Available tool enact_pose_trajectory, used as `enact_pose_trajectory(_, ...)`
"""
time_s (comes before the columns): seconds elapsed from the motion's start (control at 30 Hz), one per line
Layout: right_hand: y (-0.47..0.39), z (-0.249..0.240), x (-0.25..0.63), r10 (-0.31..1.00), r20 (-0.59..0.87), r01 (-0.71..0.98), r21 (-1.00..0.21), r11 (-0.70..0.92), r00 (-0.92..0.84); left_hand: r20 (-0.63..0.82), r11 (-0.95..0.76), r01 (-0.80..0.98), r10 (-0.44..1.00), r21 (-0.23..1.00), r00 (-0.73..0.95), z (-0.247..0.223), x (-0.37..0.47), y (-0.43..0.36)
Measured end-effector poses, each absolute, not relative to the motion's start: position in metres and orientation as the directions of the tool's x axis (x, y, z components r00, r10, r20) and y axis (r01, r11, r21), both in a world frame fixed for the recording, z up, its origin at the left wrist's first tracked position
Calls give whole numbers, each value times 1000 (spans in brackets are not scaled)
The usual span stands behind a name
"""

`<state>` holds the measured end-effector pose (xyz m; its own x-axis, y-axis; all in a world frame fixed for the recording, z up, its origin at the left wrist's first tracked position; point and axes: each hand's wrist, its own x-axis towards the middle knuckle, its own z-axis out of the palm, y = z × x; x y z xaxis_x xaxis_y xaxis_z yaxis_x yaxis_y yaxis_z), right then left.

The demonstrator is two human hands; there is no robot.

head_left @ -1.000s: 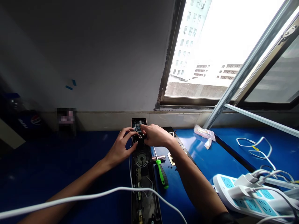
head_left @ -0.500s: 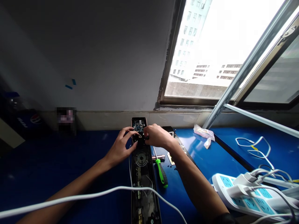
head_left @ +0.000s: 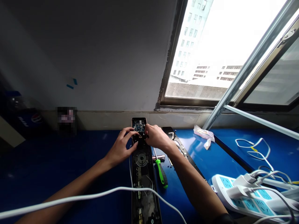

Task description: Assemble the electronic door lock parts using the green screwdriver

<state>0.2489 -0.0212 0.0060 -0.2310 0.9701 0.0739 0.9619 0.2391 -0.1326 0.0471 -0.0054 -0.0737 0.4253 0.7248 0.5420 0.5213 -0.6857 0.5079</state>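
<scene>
A long, narrow black device housing [head_left: 149,174], like an opened electronic door lock, lies lengthwise before me with its inside facing up. At its far end is a circuit board [head_left: 139,127]. My left hand [head_left: 122,144] reaches in from the left, thumb and fingers apart, fingertips touching the parts just below the board. On the right edge rests my right hand [head_left: 157,137], fingers curled together; what they pinch is hidden. A green and black screwdriver [head_left: 161,174] lies right of the housing, beside a dark reddish cylinder [head_left: 160,157].
A second black plate [head_left: 190,160] lies partly under my right forearm, with small screws [head_left: 170,166] near it. A white power strip [head_left: 245,194] with plugs stands at front right. One white cable [head_left: 100,194] crosses the foreground above the housing. A plastic packet [head_left: 203,133] lies near the window.
My right hand has shifted slightly right and uncovered more of the circuit board. The dark part seen between the hands has lowered or moved partly out of sight. My left hand stays almost still.
</scene>
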Motion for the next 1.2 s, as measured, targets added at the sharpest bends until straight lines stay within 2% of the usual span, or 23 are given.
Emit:
enact_pose_trajectory(0.2, -24, 7, 243, 968, 51, 963, -104, 250, -245, 546, -691, 516, 720, 506, 429, -77, 47, -3)
enact_pose_trajectory(0.43, -37, 9, 232, 985, 39, 984, -40, 171, -169, 538, -686, 508, 726, 522, 428, -75, 48, -4)
enact_pose_trajectory(0.6, -38, 5, 225, 985, 38, 985, -17, 170, -170, 538, -682, 502, 730, 532, 422, -75, 48, -5)
enact_pose_trajectory(1.2, -36, -15, 233, 956, 116, 962, -14, 273, -270, 544, -685, 487, 727, 542, 419, -75, 49, -6)
